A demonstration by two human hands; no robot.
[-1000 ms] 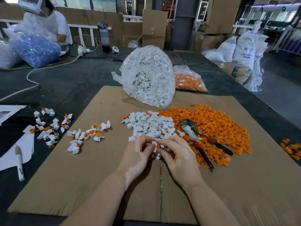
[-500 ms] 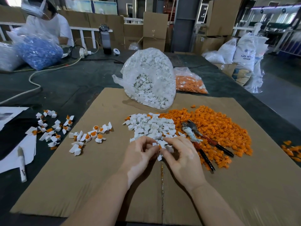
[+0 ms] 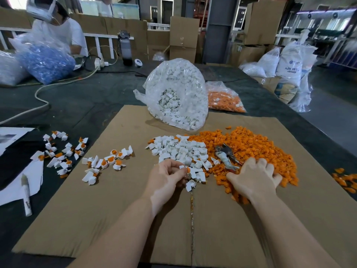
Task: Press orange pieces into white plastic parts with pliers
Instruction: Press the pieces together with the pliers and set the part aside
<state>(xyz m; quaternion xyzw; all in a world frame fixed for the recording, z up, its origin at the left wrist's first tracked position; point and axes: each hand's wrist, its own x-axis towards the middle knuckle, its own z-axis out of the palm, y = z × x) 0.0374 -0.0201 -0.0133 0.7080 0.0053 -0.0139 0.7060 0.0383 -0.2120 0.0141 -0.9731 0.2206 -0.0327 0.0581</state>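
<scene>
My left hand (image 3: 168, 176) pinches a white plastic part with an orange piece in it (image 3: 185, 169), at the near edge of the pile of white parts (image 3: 179, 149). To the right, my right hand (image 3: 255, 176) lies over the handles of the pliers (image 3: 225, 154), which rest on the heap of orange pieces (image 3: 257, 147). The pliers' jaws and taped neck show beyond my fingers; the handles are hidden under the hand. Whether the fingers have closed round the handles cannot be told.
Everything lies on a cardboard sheet (image 3: 116, 219) on a dark table. Assembled white-and-orange parts (image 3: 104, 163) are scattered at left. A bag of white parts (image 3: 177, 93) and a bag of orange pieces (image 3: 224, 99) stand behind. A marker (image 3: 26, 194) lies on papers at left. A person sits far left.
My right hand left the part held between both hands and moved right onto the pliers' handles. My left hand stayed in place, keeping the part.
</scene>
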